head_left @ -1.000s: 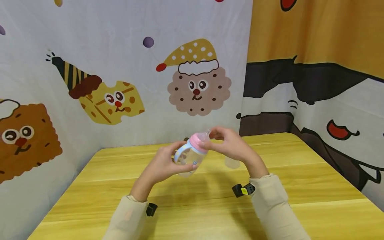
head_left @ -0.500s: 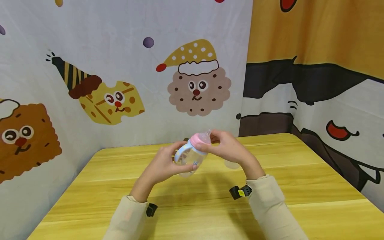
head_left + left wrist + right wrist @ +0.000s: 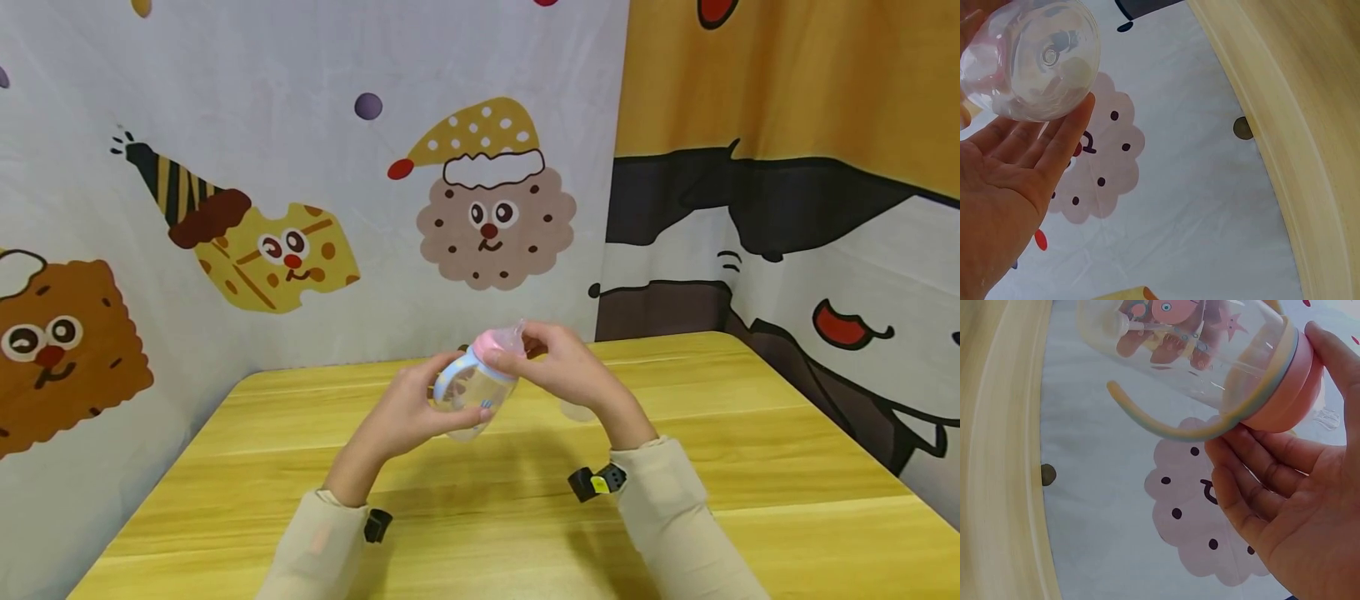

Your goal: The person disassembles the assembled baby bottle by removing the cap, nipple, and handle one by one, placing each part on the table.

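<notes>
A clear baby bottle (image 3: 480,392) is held up tilted over the table, its top leaning to the right. My left hand (image 3: 408,408) grips the body from the left, thumb across the front. The left wrist view shows the bottle's round base (image 3: 1050,56). My right hand (image 3: 573,367) grips the pink collar (image 3: 1288,394) with thumb and fingers on opposite sides. A clear nipple (image 3: 1327,417) sticks out beyond the collar. Below it curves a blue and yellow handle (image 3: 1172,432). Fish and starfish prints and a straw with a weighted end show through the bottle wall.
Behind my right wrist, a translucent cup-like piece (image 3: 576,412) stands on the wooden table (image 3: 480,517), partly hidden. A cartoon-printed curtain (image 3: 300,150) hangs along the table's back edge, and another curtain (image 3: 787,208) is at the right.
My right hand has turned a little on the pink collar, its wrist shifting left and slightly down. The left hand keeps its hold and the bottle stays nearly in place.
</notes>
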The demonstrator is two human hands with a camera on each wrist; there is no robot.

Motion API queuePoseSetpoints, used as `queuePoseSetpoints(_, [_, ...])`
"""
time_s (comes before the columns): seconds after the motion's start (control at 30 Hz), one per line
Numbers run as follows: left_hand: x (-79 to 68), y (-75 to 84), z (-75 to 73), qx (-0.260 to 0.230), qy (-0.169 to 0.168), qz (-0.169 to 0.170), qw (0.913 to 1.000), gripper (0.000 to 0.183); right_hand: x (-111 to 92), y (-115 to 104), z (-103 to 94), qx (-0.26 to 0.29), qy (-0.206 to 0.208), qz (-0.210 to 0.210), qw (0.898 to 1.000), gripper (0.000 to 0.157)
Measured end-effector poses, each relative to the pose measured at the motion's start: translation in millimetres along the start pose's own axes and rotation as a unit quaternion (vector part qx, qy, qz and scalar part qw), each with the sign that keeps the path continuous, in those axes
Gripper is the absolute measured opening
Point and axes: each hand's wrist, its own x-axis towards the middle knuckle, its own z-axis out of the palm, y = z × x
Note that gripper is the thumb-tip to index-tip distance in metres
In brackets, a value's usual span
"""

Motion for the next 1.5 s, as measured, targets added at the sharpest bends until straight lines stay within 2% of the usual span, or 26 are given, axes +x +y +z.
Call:
queuePoseSetpoints(0.27, [-0.3, 0.2, 1.3, -0.015, 0.004, -0.014, 0.9998, 0.069, 0.8, -0.8, 1.7, 0.000, 0.015, -0.003, 1.000, 0.033])
queuePoseSetpoints(0.5, [-1.3, 0.3, -0.4, 0.007, 0.007, 0.000, 1.0000, 0.061, 1.6, -1.4, 2.8, -0.012, 0.016, -0.046, 0.999, 0.025])
queuePoseSetpoints(0.73, [-2.5, 0.6, -2.9, 0.006, -0.006, 0.021, 0.9997, 0.058, 1.7, 0.2, 3.9, -0.026, 0.013, -0.077, 0.997, 0.021])
queuePoseSetpoints(1.0, [-3.4, -1.3, -7.1, 0.000, -0.028, 0.017, 0.9995, 0.057, 2.9, 2.6, 6.0, -0.032, 0.001, -0.092, 0.995, 0.018])
queuePoseSetpoints(1.27, [-3.7, -0.2, -11.3, 0.003, -0.035, 0.009, 0.9994, 0.058, 2.3, 1.6, 6.3, -0.008, -0.016, -0.081, 0.997, 0.018])
queuePoseSetpoints(1.5, [-9.1, 35.6, -18.3, -0.006, -0.031, -0.005, 0.9995, 0.056, 2.8, 3.2, 7.1, 0.004, -0.019, -0.086, 0.996, 0.015])
